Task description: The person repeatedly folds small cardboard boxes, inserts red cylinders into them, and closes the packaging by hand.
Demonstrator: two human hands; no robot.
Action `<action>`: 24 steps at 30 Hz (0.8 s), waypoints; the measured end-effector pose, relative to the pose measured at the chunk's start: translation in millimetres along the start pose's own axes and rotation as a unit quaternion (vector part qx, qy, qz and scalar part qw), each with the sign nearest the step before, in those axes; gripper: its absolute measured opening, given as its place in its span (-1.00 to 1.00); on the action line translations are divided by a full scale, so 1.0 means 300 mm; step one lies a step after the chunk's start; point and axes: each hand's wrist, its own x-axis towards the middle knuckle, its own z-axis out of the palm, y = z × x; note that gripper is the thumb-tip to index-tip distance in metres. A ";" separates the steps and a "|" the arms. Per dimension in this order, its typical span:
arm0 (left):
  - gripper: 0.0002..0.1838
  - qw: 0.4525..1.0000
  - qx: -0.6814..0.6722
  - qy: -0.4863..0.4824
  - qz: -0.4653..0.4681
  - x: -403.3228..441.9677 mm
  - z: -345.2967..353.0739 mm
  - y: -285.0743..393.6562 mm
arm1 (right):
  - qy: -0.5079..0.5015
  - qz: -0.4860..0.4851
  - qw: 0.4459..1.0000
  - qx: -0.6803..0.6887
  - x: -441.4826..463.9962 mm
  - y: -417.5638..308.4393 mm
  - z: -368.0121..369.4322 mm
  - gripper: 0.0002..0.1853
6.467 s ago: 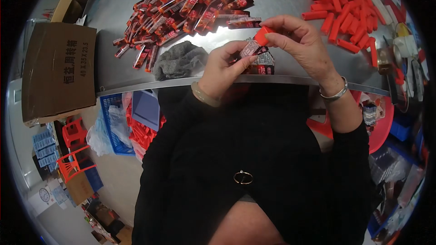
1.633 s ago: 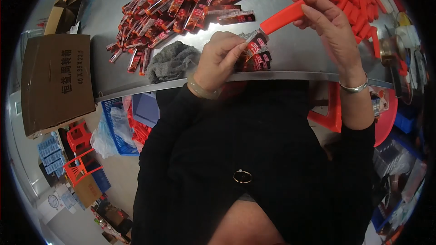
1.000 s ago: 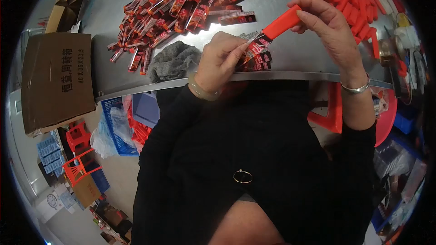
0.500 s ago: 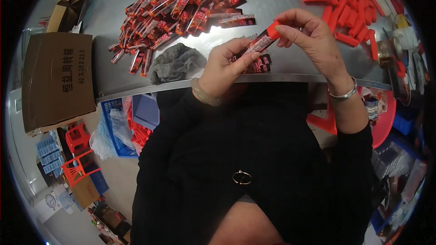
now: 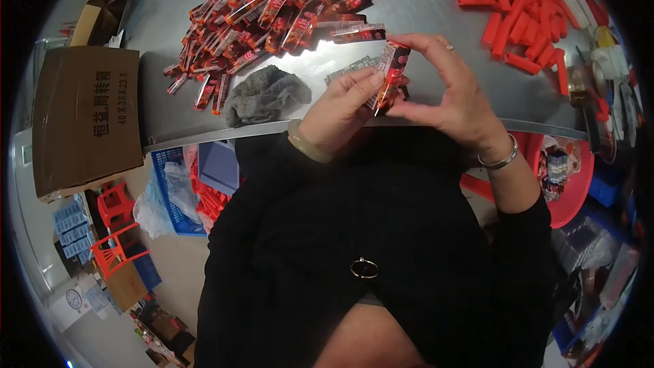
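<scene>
Over the metal table (image 5: 436,3) your left hand (image 5: 338,107) pinches the printed packet (image 5: 393,71), its lettering too small to read; your right hand (image 5: 462,100) has thumb and forefinger spread at the packet's ends, grip unclear. Left of your fingers, past the grey cloth (image 5: 266,95), a carton (image 5: 82,119) reads "恒益 周转箱".

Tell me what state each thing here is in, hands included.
Left hand: closed on a printed pack.
Right hand: thumb and index spread to the pack's two ends; grip unclear.
Printed pack: held tilted.
Other printed packs: heaped loosely.
Red pieces: heaped loosely.
Grey cloth: crumpled on the table.
Blue basket: holding plastic bags.
</scene>
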 end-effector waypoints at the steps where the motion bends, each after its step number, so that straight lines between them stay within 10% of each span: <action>1: -0.63 1.000 0.000 0.000 0.000 0.000 -0.002 0.005 | 0.029 -0.036 0.997 -0.055 -0.002 -0.004 0.025 -0.24; 5: -0.63 0.997 -0.034 -0.068 -0.023 0.000 -0.002 0.017 | 0.081 -0.063 0.984 -0.146 -0.010 0.007 0.085 0.04; 24: -0.54 0.988 -0.111 -0.109 -0.013 -0.011 -0.015 -0.030 | 0.061 -0.077 0.995 -0.010 -0.004 0.003 0.105 0.01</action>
